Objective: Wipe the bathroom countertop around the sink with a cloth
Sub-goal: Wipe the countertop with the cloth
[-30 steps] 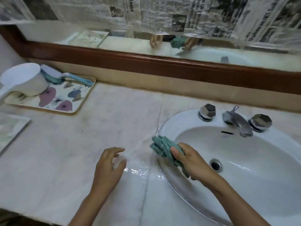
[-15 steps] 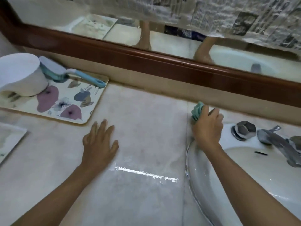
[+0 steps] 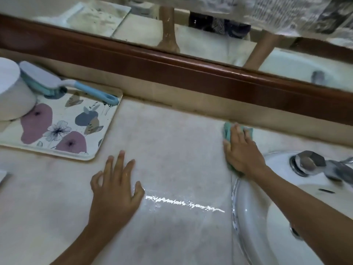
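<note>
A green cloth [image 3: 227,132] lies on the pale marble countertop [image 3: 172,142] close to the back wall, just left of the white sink [image 3: 254,213]. My right hand [image 3: 241,150] lies flat over the cloth and presses it down, so only its far and left edges show. My left hand [image 3: 114,190] rests palm down on the countertop, fingers spread, holding nothing. A wet streak [image 3: 183,203] glints between my left hand and the sink rim.
A floral tray [image 3: 63,129] sits at the back left with a white cup [image 3: 11,92] and a blue-handled scrub brush [image 3: 63,83] on it. A chrome tap knob [image 3: 307,163] and spout [image 3: 342,171] stand on the sink's back rim. A brown wooden mirror frame [image 3: 172,67] runs along the wall.
My right hand has carried the cloth from the sink's left rim back to the counter's rear edge. My left hand flattened and slid forward. The view shifted right to left.
</note>
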A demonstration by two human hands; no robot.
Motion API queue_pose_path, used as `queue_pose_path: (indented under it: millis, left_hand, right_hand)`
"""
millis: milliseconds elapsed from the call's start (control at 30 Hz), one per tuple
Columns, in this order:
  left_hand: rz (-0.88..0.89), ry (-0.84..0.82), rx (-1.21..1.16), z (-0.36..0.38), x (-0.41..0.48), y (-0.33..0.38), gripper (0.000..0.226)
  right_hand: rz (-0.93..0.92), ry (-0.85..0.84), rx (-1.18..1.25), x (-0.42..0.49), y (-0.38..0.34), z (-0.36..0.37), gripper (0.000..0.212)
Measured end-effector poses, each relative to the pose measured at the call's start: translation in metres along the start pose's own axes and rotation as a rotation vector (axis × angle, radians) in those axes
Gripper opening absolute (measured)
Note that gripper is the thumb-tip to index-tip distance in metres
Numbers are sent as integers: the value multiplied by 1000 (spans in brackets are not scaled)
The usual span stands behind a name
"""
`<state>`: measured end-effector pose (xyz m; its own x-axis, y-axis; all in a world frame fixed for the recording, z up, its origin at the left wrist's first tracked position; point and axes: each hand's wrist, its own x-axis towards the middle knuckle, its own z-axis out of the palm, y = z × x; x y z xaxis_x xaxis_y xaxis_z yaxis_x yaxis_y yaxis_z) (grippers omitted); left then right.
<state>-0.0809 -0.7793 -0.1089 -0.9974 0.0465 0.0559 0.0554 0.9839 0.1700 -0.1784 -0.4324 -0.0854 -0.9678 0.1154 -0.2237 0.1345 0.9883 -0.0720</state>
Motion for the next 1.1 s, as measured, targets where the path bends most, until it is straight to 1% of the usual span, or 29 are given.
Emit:
queue_pose_path:
  millis: [67, 133, 167, 233, 300, 367, 433, 467, 533, 600, 700, 767, 800, 833, 933, 1000, 1033, 1067, 1100]
  left_hand:
    - [4, 22, 13, 0, 0, 1, 58]
    - [3, 43, 16, 0, 1, 2, 57]
    - [-2, 44, 16, 0, 1, 2, 57]
    - [-9, 37, 13, 1, 1, 2, 58]
    - [-12, 29, 10, 1, 1, 1, 59]
    - [-19, 16, 10, 0, 1, 1, 60]
    - [-21, 10, 9, -1, 1, 2, 61]
    - [-21, 8, 7, -1, 2, 2, 61]
    - [-24, 8, 1, -2, 1, 2, 60]
    - [-26, 11, 8, -2, 2, 2, 60]
    - [-22, 12, 13, 1, 2, 2, 59]
    - [-24, 18, 3, 2, 2, 1, 59]
    - [-27, 20, -2, 3, 2, 1, 59]
    - [-29, 23, -6, 3, 2, 1, 59]
    - [-24, 20, -27, 2, 2, 0, 59]
    - [-25, 15, -50, 2, 2, -2, 58]
    - [-27, 20, -66, 2, 1, -2, 57]
    - [-29, 25, -81, 3, 1, -3, 56]
    - [-32, 28, -91, 3, 1, -3, 55]
  right_hand:
    - [182, 114, 94, 19, -14, 4, 66]
    - [256, 157, 121, 26, -34, 8, 71]
    - [242, 151, 119, 21, -46, 10, 72]
    - [150, 153, 116, -9, -73, 22, 70]
    - [-8, 143, 156, -66, -103, 37, 68]
    - [-151, 102, 176, -136, -119, 50, 65]
    - [-197, 93, 172, -190, -109, 62, 61]
    - [-168, 95, 164, -200, -98, 67, 60]
    - [-53, 111, 135, -190, -79, 66, 61]
    - [33, 145, 119, -151, -77, 58, 65]
    - [167, 142, 186, -78, -95, 40, 66]
    - [201, 129, 224, -53, -117, 36, 64]
    - [171, 138, 221, -54, -131, 38, 64]
    - [98, 144, 200, -65, -145, 42, 65]
    - [-288, 113, 126, -149, -171, 61, 64]
    - [-533, 56, 78, -206, -152, 69, 61]
    - [-597, 25, 69, -219, -133, 68, 60]
    - [-611, 28, 56, -219, -111, 66, 59]
    - [-578, 48, 38, -209, -91, 63, 59]
